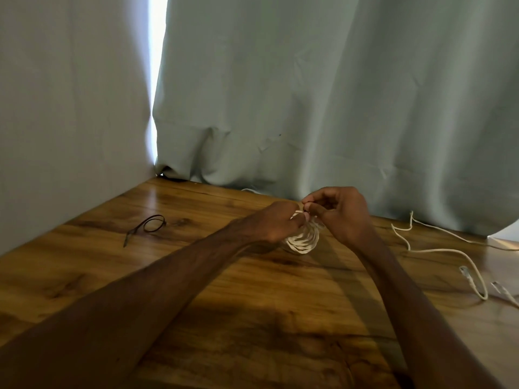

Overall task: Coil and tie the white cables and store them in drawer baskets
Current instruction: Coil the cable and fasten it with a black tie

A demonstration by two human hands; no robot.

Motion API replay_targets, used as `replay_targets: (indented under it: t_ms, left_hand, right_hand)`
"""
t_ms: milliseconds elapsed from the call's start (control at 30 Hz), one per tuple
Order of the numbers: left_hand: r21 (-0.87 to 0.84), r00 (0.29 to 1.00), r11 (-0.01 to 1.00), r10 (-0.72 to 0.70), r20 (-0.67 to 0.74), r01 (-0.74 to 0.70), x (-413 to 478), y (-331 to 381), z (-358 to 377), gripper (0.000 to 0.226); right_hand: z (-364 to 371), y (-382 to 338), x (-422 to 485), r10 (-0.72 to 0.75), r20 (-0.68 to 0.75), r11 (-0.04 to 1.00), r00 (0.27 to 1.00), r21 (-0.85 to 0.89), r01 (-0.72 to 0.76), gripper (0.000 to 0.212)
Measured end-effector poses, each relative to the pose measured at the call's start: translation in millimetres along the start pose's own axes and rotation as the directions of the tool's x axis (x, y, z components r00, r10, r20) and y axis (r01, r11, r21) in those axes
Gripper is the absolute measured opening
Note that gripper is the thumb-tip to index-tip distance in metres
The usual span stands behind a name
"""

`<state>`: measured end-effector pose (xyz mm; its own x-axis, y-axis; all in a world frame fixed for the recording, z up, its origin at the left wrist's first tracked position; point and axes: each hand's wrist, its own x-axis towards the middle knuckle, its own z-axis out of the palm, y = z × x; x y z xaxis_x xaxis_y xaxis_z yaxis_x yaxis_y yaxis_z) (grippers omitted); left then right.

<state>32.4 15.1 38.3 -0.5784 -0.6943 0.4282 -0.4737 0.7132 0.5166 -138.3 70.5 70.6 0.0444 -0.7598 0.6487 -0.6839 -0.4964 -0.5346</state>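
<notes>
The round, looped white coil (pixel 304 238) is over the middle of the shiny wood table (pixel 196 276). The left hand (pixel 276 221) holds it and the right hand (pixel 341 211) pinches its top. A loose cable (pixel 438 250) wiggles on the right. A thin dark tie (pixel 148 224) lies well apart on the left. A soft curtain (pixel 309 94) hangs along the far edge.

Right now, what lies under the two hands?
A coiled white cable, gripped by the left hand and pinched at its top by the right hand, with the wooden table beneath. The fingers cover the coil's top, so any tie there cannot be seen.
</notes>
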Motion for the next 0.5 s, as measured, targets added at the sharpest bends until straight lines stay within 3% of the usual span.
replay_targets:
  t_ms: [233, 400, 500]
  left_hand:
    - [0.134, 0.999, 0.991, 0.032, -0.023, -0.029, 3, -12, 2, 0.037]
    - [0.180, 0.997, 0.981, 0.072, -0.011, -0.069, 1, -11, 2, 0.034]
    - [0.202, 0.998, 0.978, 0.059, -0.011, -0.056, 2, -12, 6, 0.031]
  right_hand:
    - [-8, 5, 1, 0.022, 0.119, 0.998, 0.993, 0.053, -0.029, 0.014]
    - [-15, 5, 1, 0.067, 0.221, 0.969, 0.973, 0.219, -0.116, 0.013]
    - [-17, 8, 0, 0.068, 0.232, 0.964, 0.970, 0.235, -0.124, 0.013]
